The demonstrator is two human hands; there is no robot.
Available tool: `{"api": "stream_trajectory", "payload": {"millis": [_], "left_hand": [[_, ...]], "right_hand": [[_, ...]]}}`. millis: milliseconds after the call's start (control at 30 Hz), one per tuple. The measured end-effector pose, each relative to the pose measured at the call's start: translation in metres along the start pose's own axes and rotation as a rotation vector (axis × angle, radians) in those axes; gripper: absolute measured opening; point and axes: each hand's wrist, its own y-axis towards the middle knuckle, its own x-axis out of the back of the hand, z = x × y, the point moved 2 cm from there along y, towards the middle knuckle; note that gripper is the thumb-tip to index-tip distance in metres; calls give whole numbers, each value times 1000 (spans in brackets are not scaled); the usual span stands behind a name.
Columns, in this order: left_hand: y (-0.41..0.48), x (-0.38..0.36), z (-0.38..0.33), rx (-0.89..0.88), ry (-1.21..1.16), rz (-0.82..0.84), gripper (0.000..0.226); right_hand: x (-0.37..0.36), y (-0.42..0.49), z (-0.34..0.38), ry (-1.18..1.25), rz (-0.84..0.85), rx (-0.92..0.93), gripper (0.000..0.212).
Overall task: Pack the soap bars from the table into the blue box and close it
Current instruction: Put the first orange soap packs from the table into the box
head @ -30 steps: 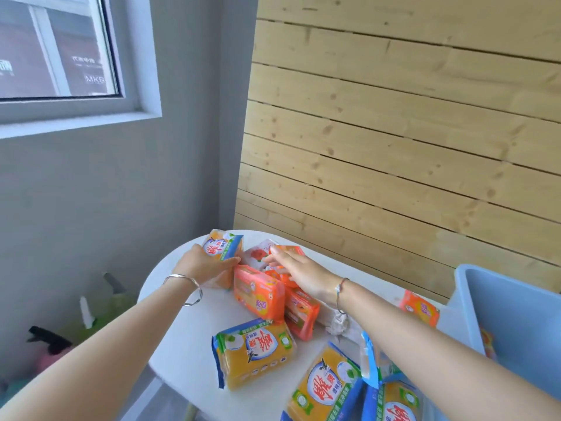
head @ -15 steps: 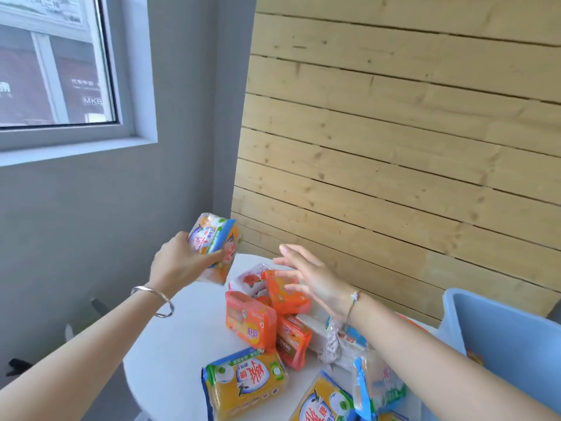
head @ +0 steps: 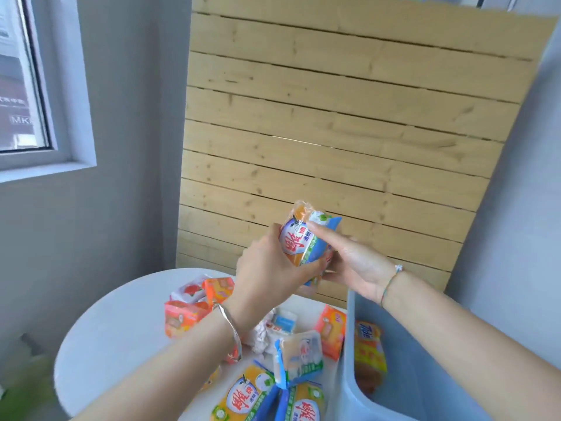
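A yellow-and-blue soap pack (head: 303, 235) is up in the air above the round white table (head: 115, 326), in front of the wooden panel. My left hand (head: 270, 275) grips it from the left and below. My right hand (head: 349, 262) holds its right side, thumb laid across the front. The blue box (head: 406, 387) stands open at the lower right with an orange-yellow soap pack (head: 368, 344) inside. Several more soap packs lie on the table: orange ones (head: 185, 317) at the left, yellow ones (head: 243, 396) near the front edge.
A wooden slat panel (head: 334, 132) leans against the wall right behind the table. A window (head: 21, 86) is at the upper left. A crumpled white wrapper (head: 261, 335) lies among the packs. Blurred green things (head: 24, 372) sit on the floor at the lower left.
My left hand has carried the yellow-and-blue pack up and to the right. My right hand, open above the orange packs before, now holds the same pack. The view has swung right, showing more of the box.
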Motion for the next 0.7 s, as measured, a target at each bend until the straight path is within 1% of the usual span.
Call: {"api": "stream_trajectory", "payload": {"millis": [67,100,133,200,233,267,300,400,500,600,700], "left_hand": [[-8,-22,-22,-38,-4,40,62],[-12,-32,-32,-58,-23,91,62],[-15,-44,-39,-67,-88,169,60],[-21,-65,-48,-40,-329,354,52],[-23,-76,-50,-2,-440,421,54],[-25,-86,-48,46,-508,457,61],[-27,-96,-45,85,-525,471,66],[-32,-125,-34,179,-507,511,61],[-38,-145,-23,277,-493,554,53],[-44,-158,-20,287,-410,532,48],[-44,-162,-15,278,-344,516,51]], "right_hand": [[26,-11,-1,-22,-117,-19,53],[40,-17,-3,-24,-158,-28,52],[56,-22,-6,-21,-184,-41,51],[89,-32,-17,-23,-211,-75,52],[104,-36,-25,-30,-222,-97,53],[117,-40,-34,-44,-231,-125,54],[129,-42,-43,-61,-242,-158,55],[155,-43,-73,-73,-270,-245,54],[163,-35,-95,-98,-263,-331,50],[164,-22,-112,-196,-272,-390,48],[158,-12,-128,-329,-273,-444,32]]}}
